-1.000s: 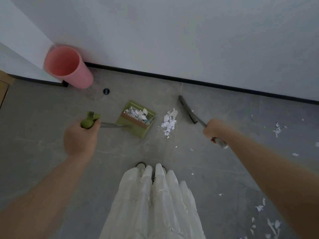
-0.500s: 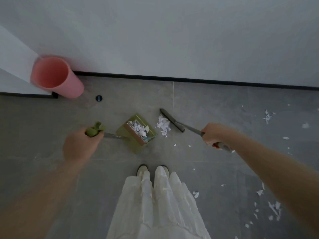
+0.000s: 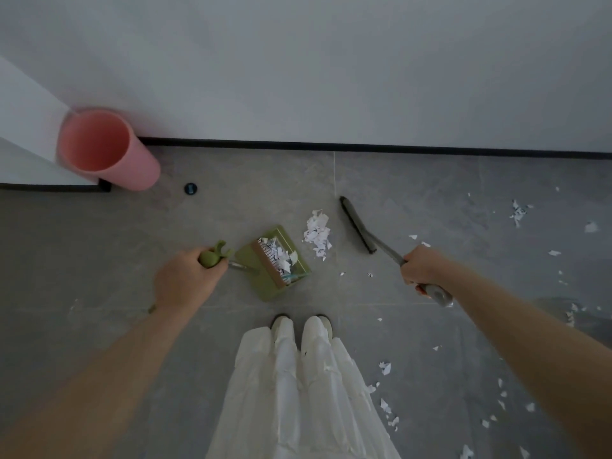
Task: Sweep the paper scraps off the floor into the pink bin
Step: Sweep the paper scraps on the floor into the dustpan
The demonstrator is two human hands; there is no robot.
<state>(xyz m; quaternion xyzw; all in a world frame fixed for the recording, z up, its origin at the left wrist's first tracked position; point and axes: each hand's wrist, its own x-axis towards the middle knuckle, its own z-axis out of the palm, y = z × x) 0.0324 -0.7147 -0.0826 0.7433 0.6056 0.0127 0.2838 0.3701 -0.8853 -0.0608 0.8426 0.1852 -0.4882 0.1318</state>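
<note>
My left hand (image 3: 185, 283) grips the green top of the dustpan handle. The green dustpan (image 3: 261, 283) sits on the grey floor with white paper scraps inside it. A small heap of paper scraps (image 3: 317, 232) lies just right of the pan's mouth. My right hand (image 3: 422, 268) holds the grey broom handle. The dark broom head (image 3: 357, 224) rests on the floor right of the heap, a short gap away. The pink bin (image 3: 109, 150) stands at the wall corner, far left.
Loose scraps (image 3: 385, 367) lie scattered over the floor to the right and lower right, with another cluster (image 3: 517, 212) near the wall. A small black round thing (image 3: 190, 188) sits on the floor by the bin. My white trousers and shoes (image 3: 299, 329) are below the dustpan.
The broom head has drawn back to the right, away from the scrap heap it was touching half a second ago. The dustpan stays beside the heap. My view has shifted slightly.
</note>
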